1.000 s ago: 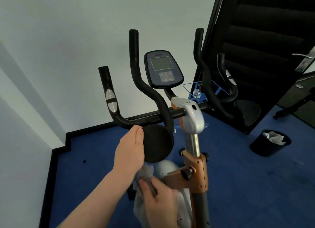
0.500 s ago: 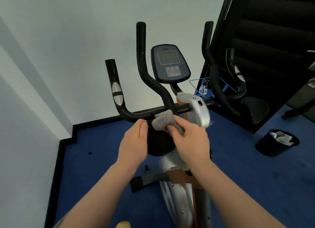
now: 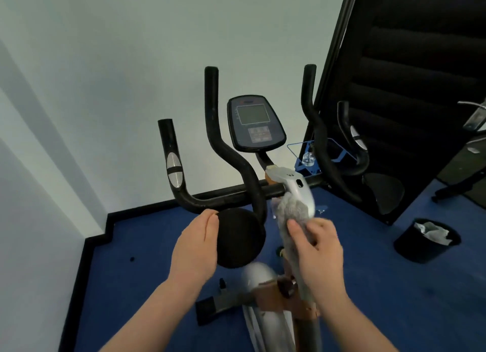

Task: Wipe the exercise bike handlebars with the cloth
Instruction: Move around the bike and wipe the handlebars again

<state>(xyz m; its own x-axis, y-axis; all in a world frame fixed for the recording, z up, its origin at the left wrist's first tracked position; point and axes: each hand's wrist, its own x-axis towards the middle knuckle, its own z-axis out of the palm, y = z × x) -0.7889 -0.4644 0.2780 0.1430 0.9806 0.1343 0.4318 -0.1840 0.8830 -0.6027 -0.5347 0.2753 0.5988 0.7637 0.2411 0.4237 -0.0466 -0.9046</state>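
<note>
The exercise bike's black handlebars (image 3: 223, 197) spread across the middle of the view, with two inner uprights and two outer grips that carry silver sensor pads. A grey cloth (image 3: 290, 211) is bunched in my right hand (image 3: 317, 251) and pressed against the silver clamp housing (image 3: 297, 187) at the bar's centre. My left hand (image 3: 196, 246) rests with fingers together on the left edge of the round black elbow pad (image 3: 240, 237), just below the crossbar. The console (image 3: 255, 124) stands between the inner uprights.
A white wall corner lies to the left, blue carpet below. A tall black padded panel (image 3: 410, 88) leans at the right. A black waste bin (image 3: 427, 240) with paper sits on the floor at right. A blue wire rack (image 3: 309, 158) with a small bottle stands behind the bars.
My right hand brought the cloth up from low by the frame to the crossbar, then shifted it right onto the silver clamp housing. My left hand stayed at the elbow pad.
</note>
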